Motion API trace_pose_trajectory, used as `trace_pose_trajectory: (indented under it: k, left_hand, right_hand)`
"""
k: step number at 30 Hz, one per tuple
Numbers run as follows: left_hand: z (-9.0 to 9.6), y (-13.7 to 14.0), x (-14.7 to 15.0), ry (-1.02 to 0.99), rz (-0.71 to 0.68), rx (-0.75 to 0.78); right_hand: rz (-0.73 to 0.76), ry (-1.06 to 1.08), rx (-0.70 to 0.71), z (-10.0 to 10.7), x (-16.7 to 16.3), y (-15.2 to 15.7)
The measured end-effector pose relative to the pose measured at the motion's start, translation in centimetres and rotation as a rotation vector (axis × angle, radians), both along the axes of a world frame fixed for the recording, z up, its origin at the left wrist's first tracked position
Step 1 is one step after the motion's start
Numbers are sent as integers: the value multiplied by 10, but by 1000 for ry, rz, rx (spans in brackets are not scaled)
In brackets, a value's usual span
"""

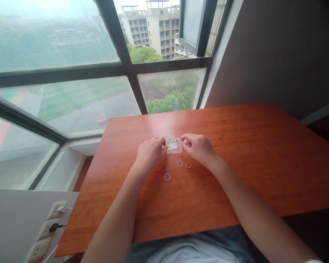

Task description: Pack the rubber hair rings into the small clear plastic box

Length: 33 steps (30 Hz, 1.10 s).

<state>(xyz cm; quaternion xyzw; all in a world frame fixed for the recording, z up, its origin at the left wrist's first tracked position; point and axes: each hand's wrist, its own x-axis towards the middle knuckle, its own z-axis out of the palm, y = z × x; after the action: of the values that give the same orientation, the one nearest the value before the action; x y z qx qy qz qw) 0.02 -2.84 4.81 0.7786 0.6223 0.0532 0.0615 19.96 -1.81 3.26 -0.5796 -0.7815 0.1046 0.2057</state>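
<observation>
A small clear plastic box (177, 149) with compartments lies on the table between my hands. Inside are several small rings, some greenish, some yellowish, some pale. At its left edge my left hand (151, 149) has thumb and fingers closed on the side of the box. My right hand (199, 147) is at the right edge, its thumb and fingertips pinched together; what they hold is too small to make out. Closer to me lie three loose pale rings: a left ring (167, 177), a middle ring (180, 163) and a right ring (188, 165).
The brown wooden table (252, 157) extends well to the right, with its near edge at my lap. Windows (172, 89) stand behind and to the left. Below left, wall sockets (48, 229) hold a black plug (54, 227) and a white plug (61, 209).
</observation>
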Motion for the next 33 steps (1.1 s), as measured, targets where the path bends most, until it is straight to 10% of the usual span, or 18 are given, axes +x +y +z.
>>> trace_pose_trajectory:
  k: [11, 33]
  left_hand:
    - [11, -13, 0, 51, -276, -142]
    - [18, -30, 13, 131, -274, -393]
  right_hand:
    - [85, -78, -126, 8, 11, 2]
    - [310, -177, -351, 10, 20, -4]
